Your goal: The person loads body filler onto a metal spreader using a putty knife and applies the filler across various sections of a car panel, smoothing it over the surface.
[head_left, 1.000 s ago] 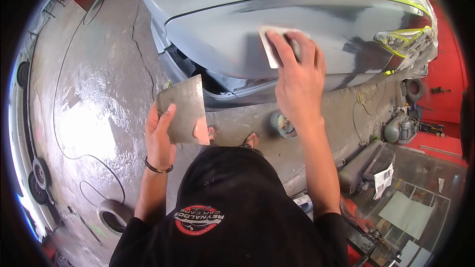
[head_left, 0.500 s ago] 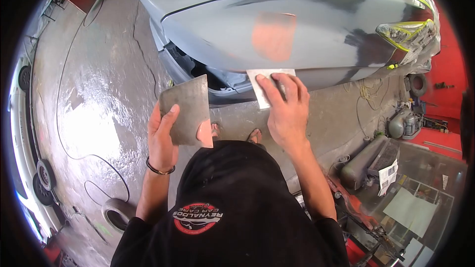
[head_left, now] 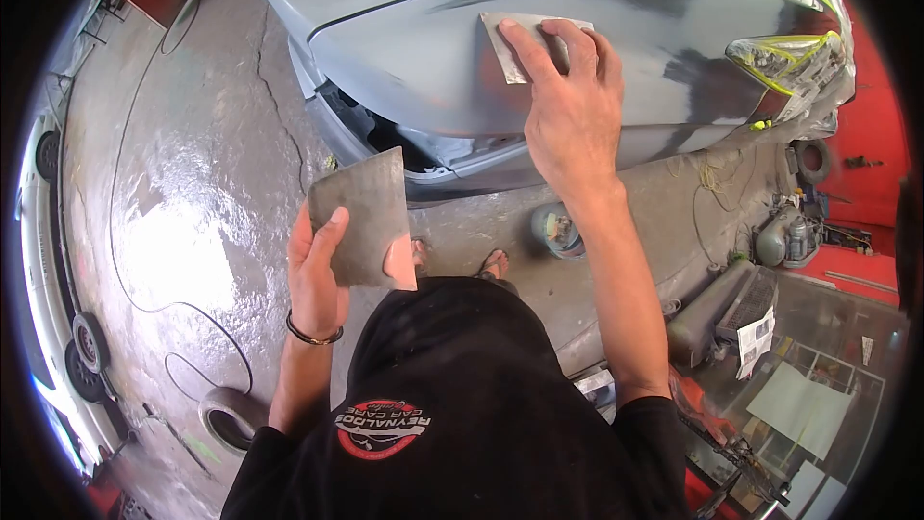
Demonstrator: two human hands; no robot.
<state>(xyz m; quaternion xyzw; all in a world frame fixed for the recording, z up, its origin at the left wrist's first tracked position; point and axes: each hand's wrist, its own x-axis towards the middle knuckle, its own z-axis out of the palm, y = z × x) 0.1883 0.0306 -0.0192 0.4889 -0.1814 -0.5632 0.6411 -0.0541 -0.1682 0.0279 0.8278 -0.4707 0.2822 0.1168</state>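
Observation:
My left hand [head_left: 316, 279] grips a flat grey metal plate [head_left: 358, 207], thumb on its face. A dab of pink body filler [head_left: 400, 262] sits at the plate's lower right corner. With my right hand [head_left: 577, 125] I hold a thin, pale filler spreader [head_left: 502, 53] against the grey-primed car panel [head_left: 404, 58], fingers pressed on its upper side. The spreader and hand cover most of the spot where the orange-pink patch was; a faint reddish tint shows below the spreader.
Yellow-green tape and newspaper mask the car's lamp [head_left: 784, 63] and upper edge. A small tub [head_left: 558, 231] stands on the floor by my right forearm. Tires [head_left: 231, 416], a hose [head_left: 144, 306], a compressor [head_left: 784, 236] and a glass-topped table [head_left: 818, 404] lie around.
My right hand has moved up the panel with the spreader, from its lower edge onto the orange-pink patch. The tub on the floor has come into view. My left hand is nearly still.

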